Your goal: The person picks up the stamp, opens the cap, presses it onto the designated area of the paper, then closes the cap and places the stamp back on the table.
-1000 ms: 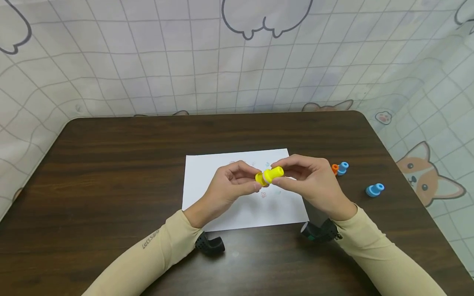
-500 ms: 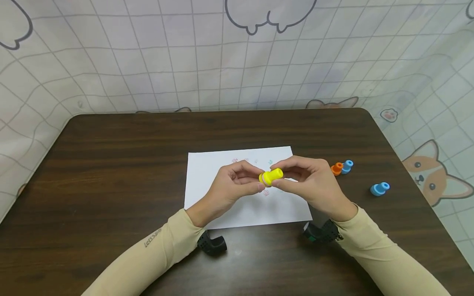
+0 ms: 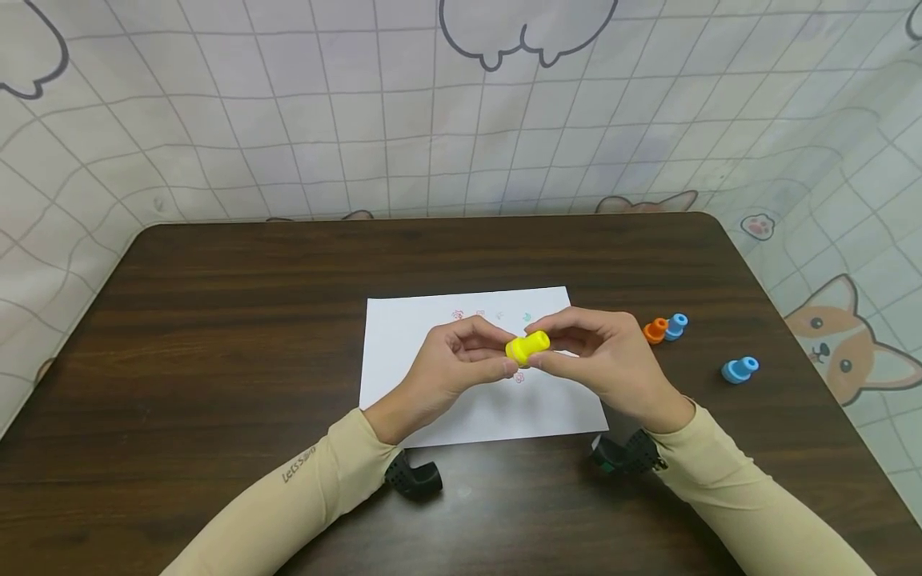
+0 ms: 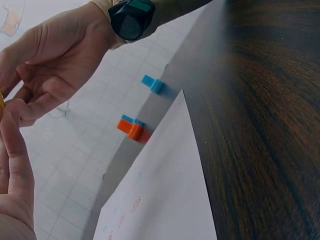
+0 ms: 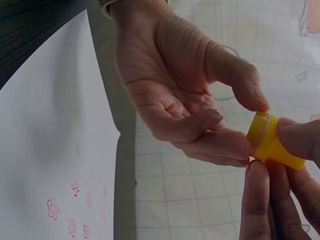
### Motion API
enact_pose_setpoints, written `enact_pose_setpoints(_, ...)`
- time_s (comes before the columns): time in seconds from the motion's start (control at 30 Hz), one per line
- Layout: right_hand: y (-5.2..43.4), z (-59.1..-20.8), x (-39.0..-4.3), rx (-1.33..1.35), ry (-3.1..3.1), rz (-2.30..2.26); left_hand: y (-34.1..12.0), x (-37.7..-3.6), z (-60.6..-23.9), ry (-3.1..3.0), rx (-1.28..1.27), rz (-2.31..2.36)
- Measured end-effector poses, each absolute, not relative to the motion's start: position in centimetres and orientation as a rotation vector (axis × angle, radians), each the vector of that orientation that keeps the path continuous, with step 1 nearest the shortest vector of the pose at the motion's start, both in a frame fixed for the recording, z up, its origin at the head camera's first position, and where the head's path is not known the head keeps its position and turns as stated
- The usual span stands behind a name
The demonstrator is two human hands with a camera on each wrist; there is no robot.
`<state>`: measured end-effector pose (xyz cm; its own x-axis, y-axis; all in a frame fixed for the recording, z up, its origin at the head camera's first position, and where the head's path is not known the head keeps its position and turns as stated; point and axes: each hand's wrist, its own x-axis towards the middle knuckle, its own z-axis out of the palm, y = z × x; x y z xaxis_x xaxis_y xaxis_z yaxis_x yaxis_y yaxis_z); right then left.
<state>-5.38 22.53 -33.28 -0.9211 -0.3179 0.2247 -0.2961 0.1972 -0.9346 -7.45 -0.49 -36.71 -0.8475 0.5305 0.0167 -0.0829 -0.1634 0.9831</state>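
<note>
Above the paper, both hands hold a small yellow stamp [image 3: 528, 346] with a knob-like handle. My left hand [image 3: 457, 356] pinches its wide end, where the right wrist view shows a yellow cap [image 5: 258, 131] with a thin pale seam beside it. My right hand [image 3: 608, 352] grips the narrower handle end between thumb and fingers. In the left wrist view only a sliver of the stamp shows at the left edge. Beneath the hands lies a white sheet of paper [image 3: 432, 420] bearing several small red and bluish-green prints, some hidden by the hands.
To the right of the paper, an orange stamp [image 3: 655, 330] stands against a blue stamp [image 3: 677, 326]. A second blue stamp [image 3: 739, 370] stands apart, nearer the right edge of the dark wooden table [image 3: 216, 336]. A grid-patterned curtain [image 3: 324, 104] hangs behind the table.
The yellow cap has come together with the stamp: a gap and pink band showed between them earlier, and now they sit close. The head view has shifted slightly.
</note>
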Motion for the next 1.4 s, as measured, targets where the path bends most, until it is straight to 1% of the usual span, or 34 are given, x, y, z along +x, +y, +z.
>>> enact_pose_setpoints(0.53,21.5,-33.4,-5.3,-0.614,2.426,-1.880,-1.5,-7.4,-36.5,1.789,0.518,2.053)
enact_pose_setpoints(0.97,21.5,-33.5,-5.1,-0.550,2.354,-1.961,-2.3,-7.9,-34.8,2.100,0.770,1.806)
enact_pose_setpoints(1.13,21.6,-33.3,-5.0,-0.560,2.415,-1.892,-2.9,-7.9,-34.5,2.254,0.910,1.716)
enact_pose_setpoints(1.27,22.0,-33.0,-5.1,-0.500,2.490,-1.833,-3.6,-8.0,-34.4,2.368,0.989,1.647)
enact_pose_setpoints(1.4,22.7,-33.0,-5.2,-0.459,2.558,-1.788,-4.4,-8.3,-34.3,2.562,1.081,1.485)
